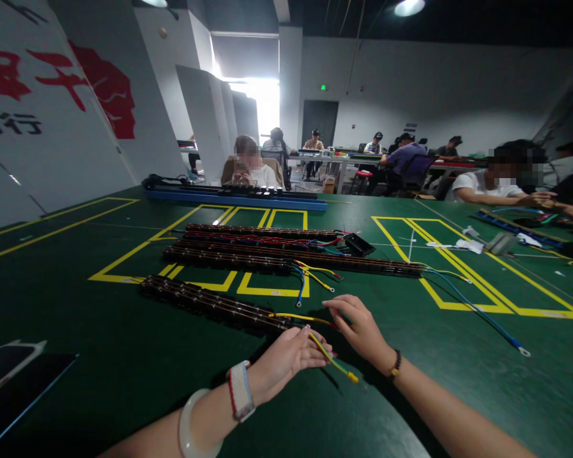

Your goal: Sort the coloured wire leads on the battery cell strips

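Note:
My left hand (291,356) is palm up at the right end of the nearest black strip assembly (214,304), its fingers apart. A yellow-green wire (332,360) with a yellow end lies across its fingers, and the thumb is beside the wire. My right hand (358,321) hovers just right of it, fingers bent and apart, with the fingertips near a yellow wire (298,317) that has a red end. No object shows between the right fingers. Behind the hands, a longer strip assembly (229,259) has yellow and blue wires (300,286) with ring ends.
More long assemblies and a small black tray (358,243) lie beyond, over yellow tape outlines on the green table (124,331). A blue wire (477,308) trails right. A dark flat device (23,388) is at the near left. People sit across and at the right.

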Demonstrator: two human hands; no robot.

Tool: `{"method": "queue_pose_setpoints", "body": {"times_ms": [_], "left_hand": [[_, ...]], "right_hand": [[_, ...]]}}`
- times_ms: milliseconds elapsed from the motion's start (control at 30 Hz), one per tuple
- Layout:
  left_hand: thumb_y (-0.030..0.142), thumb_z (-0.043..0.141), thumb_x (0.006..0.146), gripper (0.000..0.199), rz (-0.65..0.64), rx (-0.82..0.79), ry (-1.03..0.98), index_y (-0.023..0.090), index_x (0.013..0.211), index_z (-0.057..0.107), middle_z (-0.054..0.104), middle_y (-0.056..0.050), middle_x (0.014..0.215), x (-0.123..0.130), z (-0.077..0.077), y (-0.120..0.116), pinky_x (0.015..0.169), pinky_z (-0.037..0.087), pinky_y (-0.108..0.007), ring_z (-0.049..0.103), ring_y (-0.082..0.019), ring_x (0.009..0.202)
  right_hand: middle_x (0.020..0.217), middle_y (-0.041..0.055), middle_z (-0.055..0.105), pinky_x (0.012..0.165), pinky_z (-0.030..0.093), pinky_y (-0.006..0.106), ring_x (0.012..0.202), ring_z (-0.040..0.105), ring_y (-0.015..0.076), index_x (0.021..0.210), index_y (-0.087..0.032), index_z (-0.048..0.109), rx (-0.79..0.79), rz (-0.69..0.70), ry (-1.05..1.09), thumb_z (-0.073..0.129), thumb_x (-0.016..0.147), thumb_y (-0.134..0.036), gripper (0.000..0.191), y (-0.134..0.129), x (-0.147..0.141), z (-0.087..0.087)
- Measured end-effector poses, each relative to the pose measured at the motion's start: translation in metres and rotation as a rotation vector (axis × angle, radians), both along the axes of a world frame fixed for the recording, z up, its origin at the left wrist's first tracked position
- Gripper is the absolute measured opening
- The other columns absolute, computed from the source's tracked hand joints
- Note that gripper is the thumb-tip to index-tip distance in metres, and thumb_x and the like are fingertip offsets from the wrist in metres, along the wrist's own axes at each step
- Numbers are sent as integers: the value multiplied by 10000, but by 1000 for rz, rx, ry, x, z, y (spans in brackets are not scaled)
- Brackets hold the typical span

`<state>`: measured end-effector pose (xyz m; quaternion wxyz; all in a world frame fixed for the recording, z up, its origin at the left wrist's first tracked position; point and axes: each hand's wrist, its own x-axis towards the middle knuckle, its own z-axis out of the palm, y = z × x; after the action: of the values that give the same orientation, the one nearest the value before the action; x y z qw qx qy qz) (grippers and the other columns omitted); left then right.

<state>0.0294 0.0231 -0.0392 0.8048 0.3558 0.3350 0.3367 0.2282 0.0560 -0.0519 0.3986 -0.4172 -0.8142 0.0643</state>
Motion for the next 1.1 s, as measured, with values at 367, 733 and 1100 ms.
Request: {"method": "queue_pose_setpoints", "body": {"times_ms": [367, 733, 1100], "left_hand": [[588, 413, 847, 475, -92, 269, 549, 139, 824, 568, 552, 13, 524, -9, 5, 14, 479, 386, -235, 520, -115, 447], [413, 454, 881, 326, 25, 819, 1078, 200, 671, 584, 577, -30, 597, -11, 9, 2, 535, 240, -269, 507, -146, 513], [331, 409, 917, 358, 33, 1163, 980, 211, 600, 525, 588, -48, 594, -12, 6, -12, 586, 214, -306, 503, -159, 573]], "right_hand": [[957, 58, 633, 832, 486, 350, 917, 586, 184, 1099, -224, 626, -111, 12, -30, 457, 912, -173, 257, 1, -2, -2], [993, 78, 620, 834, 475, 374, 933, 562, 196, 1128, -216, 614, -83, 27, -136, 489, 910, -174, 255, 0, -7, 1], [1364, 162, 433, 1060, 295, 516, 1267, 373, 292, 1441, -166, 286, -118, 86, -218, 626, 741, -281, 787, -26, -37, -3]]}}
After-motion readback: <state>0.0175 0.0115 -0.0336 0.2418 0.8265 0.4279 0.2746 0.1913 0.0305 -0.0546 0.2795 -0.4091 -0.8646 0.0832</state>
